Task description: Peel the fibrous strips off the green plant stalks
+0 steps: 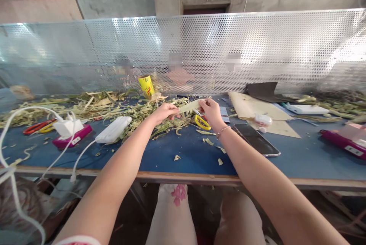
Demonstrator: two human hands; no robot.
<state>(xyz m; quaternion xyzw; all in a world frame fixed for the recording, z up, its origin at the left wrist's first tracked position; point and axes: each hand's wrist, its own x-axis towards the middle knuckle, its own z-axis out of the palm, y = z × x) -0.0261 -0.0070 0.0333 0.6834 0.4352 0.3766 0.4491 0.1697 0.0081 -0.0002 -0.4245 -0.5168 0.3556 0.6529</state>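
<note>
A pale green, flat leaf stretches between my two hands above the table. My left hand pinches its left end with the thumb and fingers. At the other end, the closed fingers of my right hand grip the leaf. Yellow-handled scissors show just below and left of my right hand; their blades are partly hidden. Behind and under my left hand spreads a heap of dried leaf strips. Small leaf scraps lie on the blue tabletop in front.
A perforated metal screen rises behind the table, with people beyond. A phone and paper sheets lie right. To the left are a white power bank, a charger on a purple power strip, cables and red-handled scissors. A yellow can stands behind.
</note>
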